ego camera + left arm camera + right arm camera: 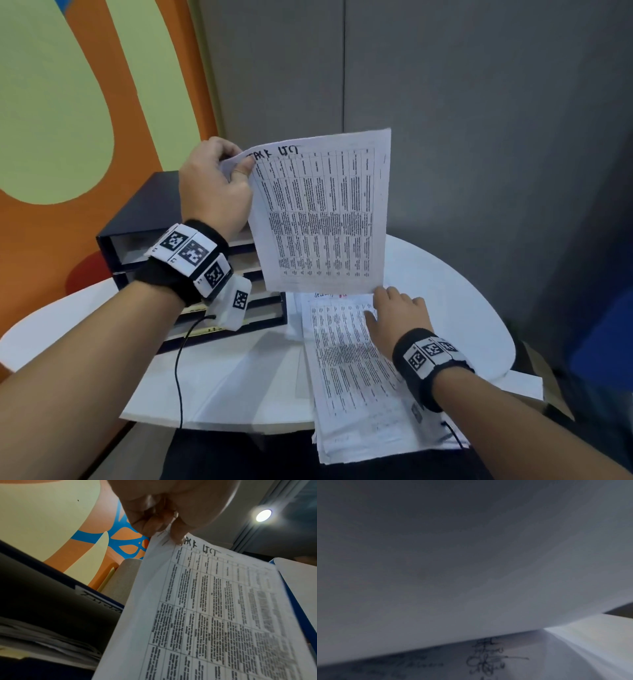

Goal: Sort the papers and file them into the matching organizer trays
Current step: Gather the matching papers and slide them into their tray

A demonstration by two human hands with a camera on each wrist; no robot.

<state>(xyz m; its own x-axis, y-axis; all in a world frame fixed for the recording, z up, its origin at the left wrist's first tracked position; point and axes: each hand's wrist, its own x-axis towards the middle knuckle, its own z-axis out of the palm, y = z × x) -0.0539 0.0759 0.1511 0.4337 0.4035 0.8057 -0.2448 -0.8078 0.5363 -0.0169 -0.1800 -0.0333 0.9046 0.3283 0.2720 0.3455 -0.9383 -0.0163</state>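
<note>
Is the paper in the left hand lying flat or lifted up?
Lifted up. The left hand pinches the paper by its top corner, above the table.

A white round table (445, 274) is being seen against a grey partition (479, 102). To the left, a wall (68, 102) painted in orange and pale green is being shown, with blue patterning (123, 540) being picked up in the left wrist view. A ceiling lamp (263, 515) is being caught glowing there. A blue chair (606, 342) is being glimpsed at the right edge.
</note>
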